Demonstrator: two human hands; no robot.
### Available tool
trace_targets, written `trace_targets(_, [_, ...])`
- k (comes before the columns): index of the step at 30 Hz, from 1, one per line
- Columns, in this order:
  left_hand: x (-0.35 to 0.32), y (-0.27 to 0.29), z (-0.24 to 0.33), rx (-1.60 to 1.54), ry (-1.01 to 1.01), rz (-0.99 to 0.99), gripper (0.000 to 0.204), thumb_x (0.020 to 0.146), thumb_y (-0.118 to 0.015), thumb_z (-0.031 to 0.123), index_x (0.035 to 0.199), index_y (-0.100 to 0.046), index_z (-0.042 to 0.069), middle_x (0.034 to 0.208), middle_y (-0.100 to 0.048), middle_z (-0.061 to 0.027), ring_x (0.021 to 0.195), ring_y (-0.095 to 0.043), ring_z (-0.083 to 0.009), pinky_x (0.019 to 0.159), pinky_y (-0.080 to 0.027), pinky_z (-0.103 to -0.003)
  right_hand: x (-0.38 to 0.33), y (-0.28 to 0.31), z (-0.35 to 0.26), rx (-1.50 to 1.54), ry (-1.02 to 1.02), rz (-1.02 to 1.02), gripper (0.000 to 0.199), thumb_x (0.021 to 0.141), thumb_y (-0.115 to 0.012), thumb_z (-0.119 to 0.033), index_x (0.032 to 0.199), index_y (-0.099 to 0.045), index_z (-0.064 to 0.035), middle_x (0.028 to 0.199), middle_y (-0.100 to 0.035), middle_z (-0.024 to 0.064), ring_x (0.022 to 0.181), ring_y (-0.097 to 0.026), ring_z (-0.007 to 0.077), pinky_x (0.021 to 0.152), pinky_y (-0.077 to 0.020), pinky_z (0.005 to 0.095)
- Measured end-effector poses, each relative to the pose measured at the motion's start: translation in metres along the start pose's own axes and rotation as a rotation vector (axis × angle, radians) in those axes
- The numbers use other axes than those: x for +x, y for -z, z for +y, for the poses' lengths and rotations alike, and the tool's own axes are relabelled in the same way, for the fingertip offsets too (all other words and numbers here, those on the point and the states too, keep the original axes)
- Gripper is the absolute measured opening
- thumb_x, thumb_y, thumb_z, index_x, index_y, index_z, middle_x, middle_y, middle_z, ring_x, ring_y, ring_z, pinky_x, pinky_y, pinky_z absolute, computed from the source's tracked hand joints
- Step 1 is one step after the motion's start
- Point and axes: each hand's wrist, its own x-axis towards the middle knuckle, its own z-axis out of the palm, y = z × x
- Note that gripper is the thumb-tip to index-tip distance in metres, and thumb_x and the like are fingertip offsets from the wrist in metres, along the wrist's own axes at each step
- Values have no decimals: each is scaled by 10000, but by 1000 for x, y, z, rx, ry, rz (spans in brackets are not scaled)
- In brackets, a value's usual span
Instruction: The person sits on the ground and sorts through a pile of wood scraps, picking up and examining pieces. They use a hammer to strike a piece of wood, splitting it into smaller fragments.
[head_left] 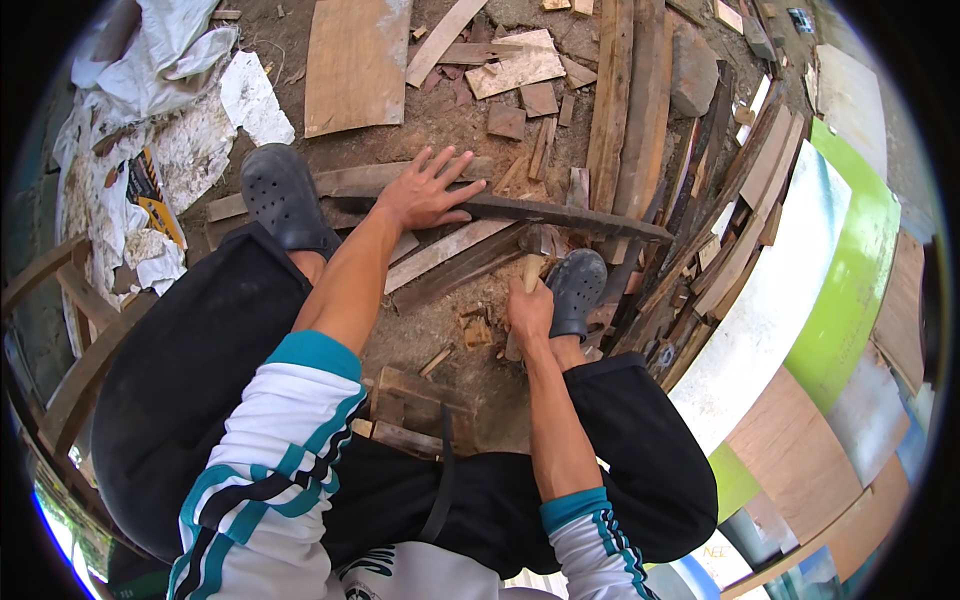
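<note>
My left hand lies with its fingers spread on a long dark wooden strip, which slants across in front of me. My right hand is wrapped round the pale wooden handle of a tool. The tool's head is close to the near side of the strip, and its exact kind is hard to make out. Under the strip lie more wooden pieces, among them a lighter slat. A dark clog is on my left foot, and another clog stands just right of the tool.
Long planks and a stack of thin boards lie to the right, beside white and green panels. Wood offcuts and a plywood sheet are ahead. White sacking is at far left, above a curved wooden frame.
</note>
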Motion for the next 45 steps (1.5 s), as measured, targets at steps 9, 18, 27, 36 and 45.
trace_targets(9, [-1, 2, 0, 6, 7, -11, 631, 893, -580, 602, 1450, -465, 328, 1558, -353, -133, 1404, -380, -359, 1124, -336, -536, -20, 13, -16, 54, 359, 181, 281, 867, -626, -237, 888, -642, 43, 676, -626, 200, 652, -639, 282, 657, -486, 418])
trace_targets(18, [-3, 0, -2, 18, 10, 25, 643, 880, -591, 612, 1448, -466, 337, 1547, -371, -130, 1392, -399, -359, 1116, -349, -535, -40, 8, -43, 95, 328, 130, 300, 867, -623, -241, 892, -644, 57, 739, -657, 209, 743, -671, 327, 704, -497, 398])
trace_targets(27, [-1, -1, 0, 7, 15, 36, 641, 882, -589, 610, 1451, -459, 345, 1543, -375, -125, 1387, -402, -360, 1118, -349, -537, -15, 9, 0, 10, 147, 81, 305, 876, -622, -246, 864, -615, 59, 666, -629, 141, 609, -597, 164, 623, -487, 370])
trace_targets(36, [-1, -1, 3, -5, 11, 13, 627, 888, -582, 610, 1446, -466, 348, 1550, -367, -119, 1405, -378, -357, 1127, -342, -532, -16, -2, -15, -111, 162, 70, 294, 857, -627, -246, 918, -651, 41, 753, -662, 243, 755, -677, 383, 719, -499, 433])
trace_targets(45, [-1, -2, 0, 9, 27, 52, 632, 880, -580, 630, 1436, -480, 347, 1539, -391, -113, 1398, -394, -351, 1134, -328, -526, -35, 1, -22, 46, 330, 213, 421, 867, -638, -305, 961, -642, 105, 736, -662, 244, 713, -681, 316, 704, -507, 416])
